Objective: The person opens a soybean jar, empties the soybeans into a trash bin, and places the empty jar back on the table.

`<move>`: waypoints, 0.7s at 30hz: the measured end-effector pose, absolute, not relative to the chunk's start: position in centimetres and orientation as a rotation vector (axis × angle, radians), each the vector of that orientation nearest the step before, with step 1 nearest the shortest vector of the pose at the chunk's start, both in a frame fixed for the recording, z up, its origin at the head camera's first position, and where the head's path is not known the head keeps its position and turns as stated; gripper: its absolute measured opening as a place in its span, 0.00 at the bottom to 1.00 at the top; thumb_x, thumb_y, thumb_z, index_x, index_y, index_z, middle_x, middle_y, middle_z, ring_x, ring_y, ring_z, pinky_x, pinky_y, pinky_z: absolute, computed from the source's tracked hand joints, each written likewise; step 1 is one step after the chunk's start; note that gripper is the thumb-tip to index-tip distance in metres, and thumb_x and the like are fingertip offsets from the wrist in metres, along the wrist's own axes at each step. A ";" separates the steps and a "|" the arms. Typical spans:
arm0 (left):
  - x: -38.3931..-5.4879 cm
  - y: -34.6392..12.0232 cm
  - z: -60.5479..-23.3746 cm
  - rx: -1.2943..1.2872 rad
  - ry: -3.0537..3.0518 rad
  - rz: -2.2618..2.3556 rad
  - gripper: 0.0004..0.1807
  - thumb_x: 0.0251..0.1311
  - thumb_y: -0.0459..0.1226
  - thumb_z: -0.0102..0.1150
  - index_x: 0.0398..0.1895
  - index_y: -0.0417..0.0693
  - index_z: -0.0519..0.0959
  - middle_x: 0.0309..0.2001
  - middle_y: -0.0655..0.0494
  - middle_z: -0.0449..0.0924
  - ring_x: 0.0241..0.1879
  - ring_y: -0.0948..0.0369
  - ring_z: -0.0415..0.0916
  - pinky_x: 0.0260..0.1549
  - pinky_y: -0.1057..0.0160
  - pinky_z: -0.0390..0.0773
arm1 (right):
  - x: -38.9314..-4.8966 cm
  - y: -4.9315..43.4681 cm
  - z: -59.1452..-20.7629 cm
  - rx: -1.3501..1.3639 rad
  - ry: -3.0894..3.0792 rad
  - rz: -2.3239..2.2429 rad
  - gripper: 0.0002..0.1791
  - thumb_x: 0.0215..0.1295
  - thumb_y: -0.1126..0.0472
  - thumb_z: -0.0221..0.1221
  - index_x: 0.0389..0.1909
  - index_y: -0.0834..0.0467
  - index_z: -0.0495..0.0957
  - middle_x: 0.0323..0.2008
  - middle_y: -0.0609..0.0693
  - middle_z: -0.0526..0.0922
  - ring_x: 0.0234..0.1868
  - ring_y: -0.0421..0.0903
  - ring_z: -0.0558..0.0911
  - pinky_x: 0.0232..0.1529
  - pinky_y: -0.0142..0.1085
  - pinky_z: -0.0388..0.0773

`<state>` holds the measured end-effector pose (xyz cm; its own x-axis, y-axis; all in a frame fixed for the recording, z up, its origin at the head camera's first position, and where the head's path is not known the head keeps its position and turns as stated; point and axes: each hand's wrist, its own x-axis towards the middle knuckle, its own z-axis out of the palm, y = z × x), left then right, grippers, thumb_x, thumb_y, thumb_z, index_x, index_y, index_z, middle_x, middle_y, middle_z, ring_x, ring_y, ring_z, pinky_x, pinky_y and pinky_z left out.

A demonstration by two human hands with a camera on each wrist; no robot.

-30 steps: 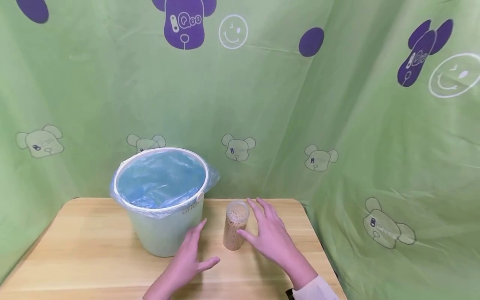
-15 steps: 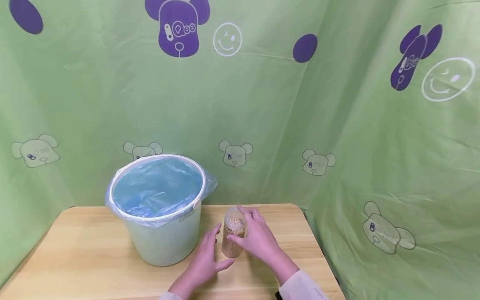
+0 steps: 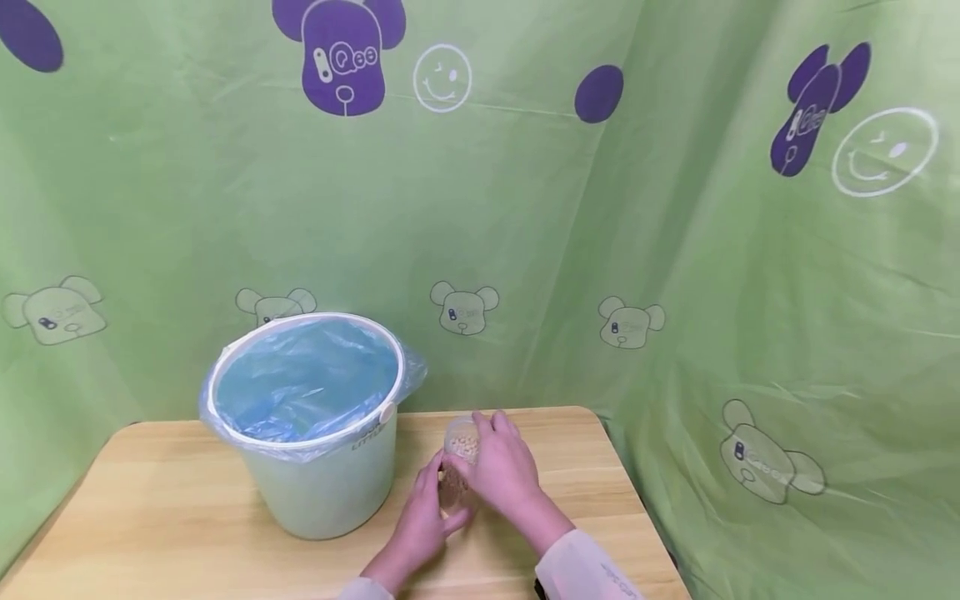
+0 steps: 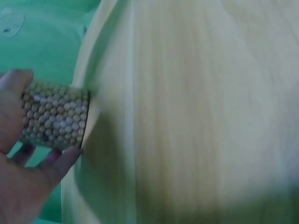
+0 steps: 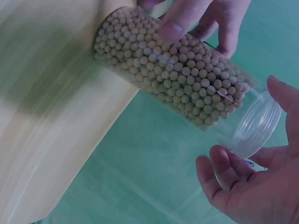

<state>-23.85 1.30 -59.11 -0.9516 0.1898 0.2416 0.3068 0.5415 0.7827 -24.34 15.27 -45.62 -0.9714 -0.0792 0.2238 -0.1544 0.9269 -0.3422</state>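
Far left: green curtain (image 3: 165, 208) behind the table, with an outlined bear head (image 3: 63, 312) printed on it.

Next, on the left part of the wooden table (image 3: 150, 500): a pale green bucket (image 3: 322, 492), upright, white-rimmed, dark lettering and a round knob (image 3: 387, 413) on its right side. A translucent blue liner (image 3: 315, 375) lines it and folds out over the rim, sticking out loosely at the right.

Right of the bucket, apart from it: my left hand (image 3: 422, 521), wrapped low around a clear cylindrical jar (image 5: 163, 70), thumb on one side, fingers on the other. The jar stands upright on the table near the back edge, filled most of the way with small round tan beads (image 4: 56, 114); a gap shows above them.

My right hand (image 3: 504, 467) is at the jar's top, thumb and fingers curled about the clear lid (image 5: 259, 123); lid on. Cannot tell whether every fingertip touches it.

Below that wrist, a light sleeve (image 3: 581, 567) and a bit of dark band (image 3: 540, 588).

Far right: curtain folds, another bear head (image 3: 768, 467), tilted, and a white winking face (image 3: 885, 152) above.
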 end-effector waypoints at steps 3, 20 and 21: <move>-23.9 1.8 -59.2 -0.374 -2.630 -1.404 0.59 0.56 0.43 0.83 0.85 0.38 0.56 0.75 0.29 0.69 0.72 0.34 0.74 0.73 0.34 0.75 | -24.5 15.1 -45.5 0.181 -2.882 0.579 0.50 0.61 0.39 0.76 0.74 0.66 0.73 0.53 0.60 0.79 0.49 0.50 0.78 0.52 0.47 0.88; -24.5 1.9 -58.0 -0.357 -2.654 -1.365 0.46 0.55 0.45 0.83 0.73 0.39 0.71 0.68 0.33 0.81 0.66 0.36 0.81 0.70 0.34 0.79 | -24.2 15.3 -44.1 0.124 -2.962 0.760 0.49 0.62 0.44 0.76 0.77 0.66 0.70 0.61 0.64 0.77 0.53 0.55 0.79 0.57 0.53 0.87; -24.4 1.9 -57.9 -0.348 -2.665 -1.358 0.46 0.54 0.46 0.83 0.73 0.39 0.71 0.67 0.34 0.82 0.65 0.37 0.82 0.69 0.35 0.80 | -24.1 15.4 -44.0 0.119 -2.964 0.774 0.48 0.63 0.44 0.76 0.77 0.66 0.70 0.61 0.65 0.77 0.54 0.56 0.80 0.59 0.54 0.87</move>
<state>-24.37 1.87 -57.92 -0.9650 0.1450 0.2186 0.2621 0.5685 0.7798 -24.08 15.44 -44.02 -0.9941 -0.0561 0.0930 -0.0944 0.8696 -0.4846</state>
